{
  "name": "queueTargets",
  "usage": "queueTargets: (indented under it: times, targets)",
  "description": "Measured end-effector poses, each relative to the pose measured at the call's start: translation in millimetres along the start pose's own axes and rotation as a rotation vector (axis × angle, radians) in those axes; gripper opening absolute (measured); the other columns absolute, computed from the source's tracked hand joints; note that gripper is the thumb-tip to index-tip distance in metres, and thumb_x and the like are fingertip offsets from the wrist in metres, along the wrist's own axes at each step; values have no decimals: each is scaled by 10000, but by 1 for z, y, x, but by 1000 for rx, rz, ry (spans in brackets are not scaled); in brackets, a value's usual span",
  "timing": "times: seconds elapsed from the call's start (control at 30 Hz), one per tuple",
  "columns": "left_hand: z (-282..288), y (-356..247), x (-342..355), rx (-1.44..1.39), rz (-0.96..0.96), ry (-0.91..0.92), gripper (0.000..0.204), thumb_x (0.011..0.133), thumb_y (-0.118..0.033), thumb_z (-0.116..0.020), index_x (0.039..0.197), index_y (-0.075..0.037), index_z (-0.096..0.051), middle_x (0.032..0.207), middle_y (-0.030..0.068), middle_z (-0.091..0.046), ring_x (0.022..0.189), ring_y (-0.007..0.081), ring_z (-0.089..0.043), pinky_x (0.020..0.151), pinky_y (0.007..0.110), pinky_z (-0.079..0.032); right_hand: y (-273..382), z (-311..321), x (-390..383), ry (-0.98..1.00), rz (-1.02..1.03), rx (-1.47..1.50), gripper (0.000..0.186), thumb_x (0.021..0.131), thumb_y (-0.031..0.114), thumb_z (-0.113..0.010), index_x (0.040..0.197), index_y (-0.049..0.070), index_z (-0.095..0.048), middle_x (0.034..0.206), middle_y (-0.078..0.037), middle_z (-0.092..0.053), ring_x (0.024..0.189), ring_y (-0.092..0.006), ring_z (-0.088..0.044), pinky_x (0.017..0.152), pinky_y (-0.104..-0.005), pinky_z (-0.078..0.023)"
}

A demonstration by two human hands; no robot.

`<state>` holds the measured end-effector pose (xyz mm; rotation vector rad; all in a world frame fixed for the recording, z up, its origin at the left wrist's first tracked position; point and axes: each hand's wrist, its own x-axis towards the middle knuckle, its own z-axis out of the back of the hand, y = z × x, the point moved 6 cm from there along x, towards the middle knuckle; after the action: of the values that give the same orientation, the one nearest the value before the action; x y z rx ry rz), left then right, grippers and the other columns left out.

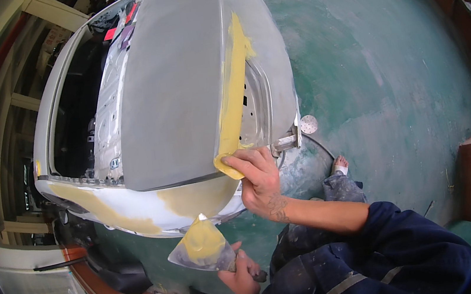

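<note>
A thin, round-ended yellow piece [227, 171] sits at the near end of the long yellow filler strip [232, 94] edging the grey car panel [173, 84], pinched by your right hand [261, 178]; your left hand [241, 279] grips a triangular, yellow-smeared spatula [204, 246].

Putty strip [233, 96]: yellow, smeary at its far end, running up from the right fingers [250, 160].
Rear panel [171, 84]: plain matte grey, up and left of those fingers.
Lower body panel [145, 205]: white with tan patches, left of and below the right fingers.
Plate [193, 258]: grey, smeared yellow, just beyond the left fingers [242, 267].
Wrist tattoo [277, 207]: dark linework, below the right fingers.
Clothing [408, 237]: navy, pale-speckled, grey-banded, right of the left fingers.
Floor [370, 82]: green, pale-streaked, right of the right fingers.
</note>
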<state>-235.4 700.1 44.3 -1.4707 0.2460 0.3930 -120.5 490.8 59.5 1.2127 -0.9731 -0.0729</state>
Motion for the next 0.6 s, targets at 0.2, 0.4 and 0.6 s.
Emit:
queueTargets:
  times: [0.2, 0.4, 0.6]
  targets:
    - [9, 9, 5, -74, -41, -21, 292, 975, -46, -539, 1258, 19, -502, 667, 46, -427, 469, 129, -393, 428, 311, -352, 3, 0, -37, 55, 32, 90, 476, 710, -113, -581, 1132, 60, -716, 1071, -76, -674, 928, -301, -572, 838, -404, -463]
    - [15, 12, 10, -71, -14, 23, 288, 980, -49, -533, 1263, -2, -499, 681, 44, -426, 466, 128, -384, 425, 304, -355, -35, 17, -8, -141, -108, 85, 498, 761, -157, -535, 1166, 69, -717, 1079, -108, -673, 957, -310, -570, 831, -386, -481]
    - [15, 5, 9, -35, -16, 60, 299, 995, -57, -518, 1285, -8, -463, 724, 53, -437, 493, 129, -391, 450, 311, -380, -30, -4, -16, -201, -83, 107, 498, 743, -146, -548, 1163, 64, -717, 1093, -102, -668, 987, -323, -570, 850, -394, -479]
